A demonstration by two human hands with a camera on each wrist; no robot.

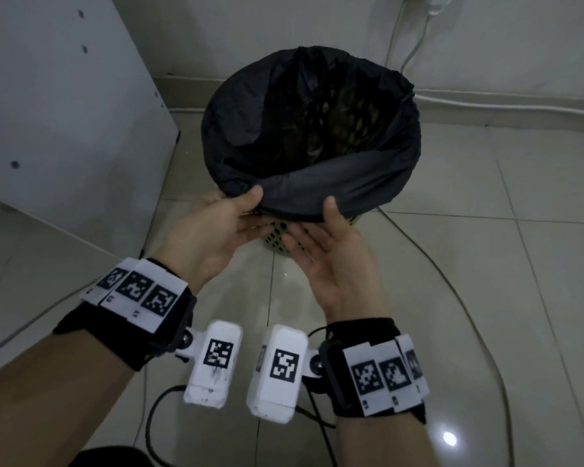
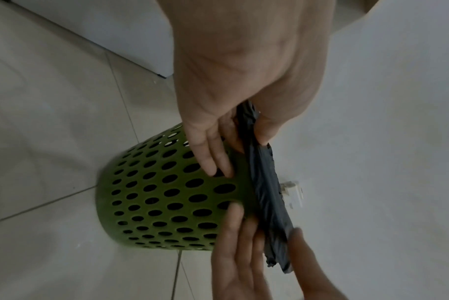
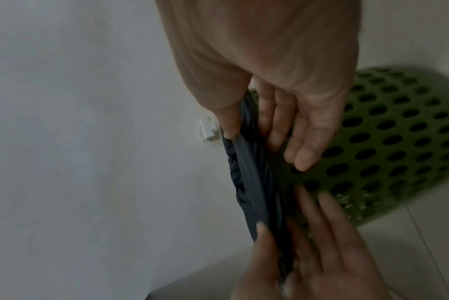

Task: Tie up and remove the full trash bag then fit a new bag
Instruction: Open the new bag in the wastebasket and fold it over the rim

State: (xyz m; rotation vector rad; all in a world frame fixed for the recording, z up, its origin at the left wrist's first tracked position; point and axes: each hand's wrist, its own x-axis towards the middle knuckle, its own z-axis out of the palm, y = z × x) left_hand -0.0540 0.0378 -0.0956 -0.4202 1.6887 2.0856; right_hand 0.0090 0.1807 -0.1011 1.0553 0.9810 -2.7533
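A green perforated bin (image 1: 277,234) stands on the tiled floor, lined with a black trash bag (image 1: 317,192) whose mouth is folded over the rim. My left hand (image 1: 255,207) pinches the bag's near edge, thumb on top and fingers underneath. My right hand (image 1: 317,220) holds the same edge just to the right, thumb against the plastic. The left wrist view shows the bag edge (image 2: 267,182) between thumb and fingers of my left hand (image 2: 241,150), beside the bin wall (image 2: 167,192). In the right wrist view my right hand (image 3: 254,136) pinches the bag edge (image 3: 249,172) against the bin (image 3: 385,142).
A white cabinet (image 1: 64,112) stands close on the left of the bin. The wall runs right behind it, with a plug and white cable (image 1: 415,45) hanging down. A thin cable (image 1: 452,281) curves over the floor tiles on the right.
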